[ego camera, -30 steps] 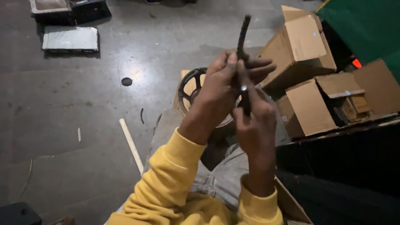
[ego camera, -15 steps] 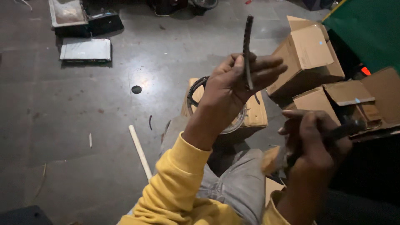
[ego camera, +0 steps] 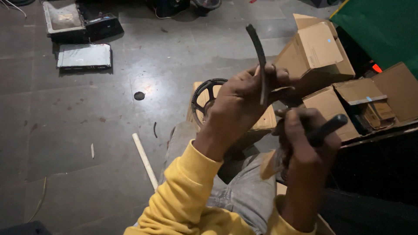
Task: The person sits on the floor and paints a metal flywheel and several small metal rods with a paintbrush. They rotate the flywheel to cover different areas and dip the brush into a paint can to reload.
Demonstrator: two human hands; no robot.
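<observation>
Grey concrete floor [ego camera: 87,130] is lying beneath you. Your left hand [ego camera: 237,102] is pinching a curved dark strip [ego camera: 260,56], long axis near upright, tip pointing up-left above cardboard boxes [ego camera: 318,52]. Your right hand [ego camera: 305,139] is clenching a dark handle [ego camera: 328,126] pointing up-right.

floor: dim grey concrete floor [ego camera: 65,130], scuffed | right: open brown cardboard boxes [ego camera: 318,52] | corner: green sheet [ego camera: 383,30]

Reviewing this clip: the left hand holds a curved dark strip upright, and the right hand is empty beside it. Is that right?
Not quite. The left hand does hold the curved dark strip upright, but the right hand is not empty: it grips a dark rod-like tool. The head view shows this.
</observation>
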